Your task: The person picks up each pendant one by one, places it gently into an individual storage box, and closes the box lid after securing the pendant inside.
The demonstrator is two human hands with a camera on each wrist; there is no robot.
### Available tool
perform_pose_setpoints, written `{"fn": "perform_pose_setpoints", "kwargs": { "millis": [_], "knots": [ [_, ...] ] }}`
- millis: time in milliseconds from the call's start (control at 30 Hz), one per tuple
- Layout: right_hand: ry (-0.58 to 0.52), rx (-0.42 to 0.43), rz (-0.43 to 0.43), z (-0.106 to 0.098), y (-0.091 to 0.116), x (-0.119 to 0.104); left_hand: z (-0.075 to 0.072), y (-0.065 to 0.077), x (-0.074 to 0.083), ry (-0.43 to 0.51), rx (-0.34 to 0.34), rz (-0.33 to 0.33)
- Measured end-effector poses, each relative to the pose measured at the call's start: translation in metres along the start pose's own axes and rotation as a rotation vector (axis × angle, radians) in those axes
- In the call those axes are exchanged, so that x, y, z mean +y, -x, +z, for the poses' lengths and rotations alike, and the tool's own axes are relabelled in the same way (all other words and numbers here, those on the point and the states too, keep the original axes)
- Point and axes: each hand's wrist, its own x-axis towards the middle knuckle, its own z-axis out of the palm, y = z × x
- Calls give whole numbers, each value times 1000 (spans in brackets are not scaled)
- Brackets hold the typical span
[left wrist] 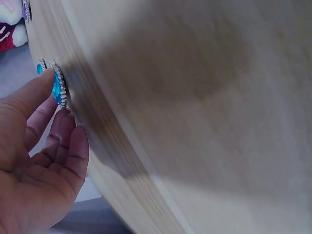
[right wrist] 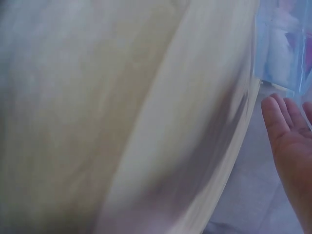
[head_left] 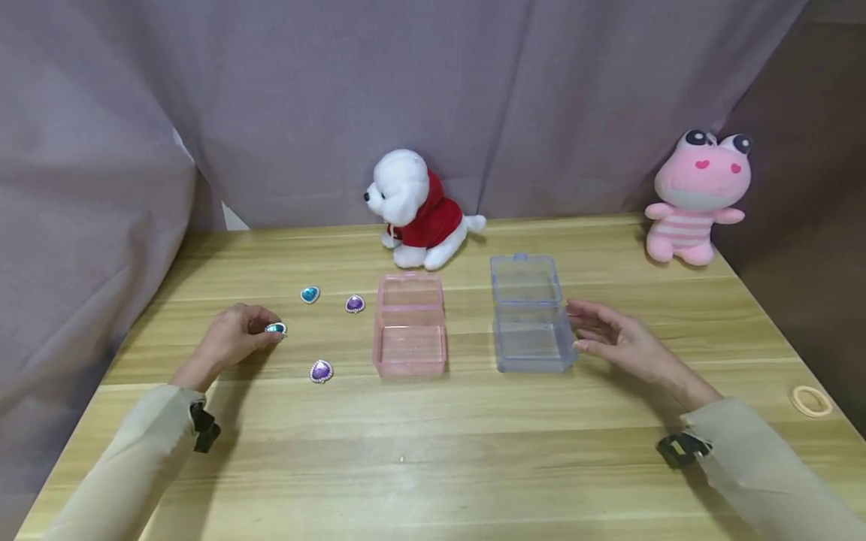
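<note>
My left hand (head_left: 233, 336) pinches a blue heart-shaped gem (head_left: 276, 328) between thumb and fingers, low over the table. Its rhinestone edging shows in the left wrist view, where the gem (left wrist: 59, 87) stands on edge at the thumb tip. Another blue heart gem (head_left: 310, 294) lies just behind that hand. Two purple heart gems, one farther back (head_left: 355, 303) and one nearer (head_left: 321, 371), lie to its right. Beside the right wall of a clear blue plastic box (head_left: 534, 364), lid raised, is my right hand (head_left: 625, 346) with fingers extended. A clear pink box (head_left: 410, 368) stands with its lid raised too.
A white plush dog in a red hoodie (head_left: 436, 218) sits behind the boxes. At the back right corner sits a pink plush frog (head_left: 693, 191). Pale rings (head_left: 811, 402) lie near the right edge of the wooden table (head_left: 433, 481). Grey cloth (head_left: 325, 113) hangs behind.
</note>
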Motion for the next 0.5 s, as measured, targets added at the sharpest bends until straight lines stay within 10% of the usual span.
{"fn": "perform_pose_setpoints", "kwargs": {
  "millis": [500],
  "knots": [
    [45,-47,22,9,-8,0,-8,0,20,148,80,-36]
  ]
}}
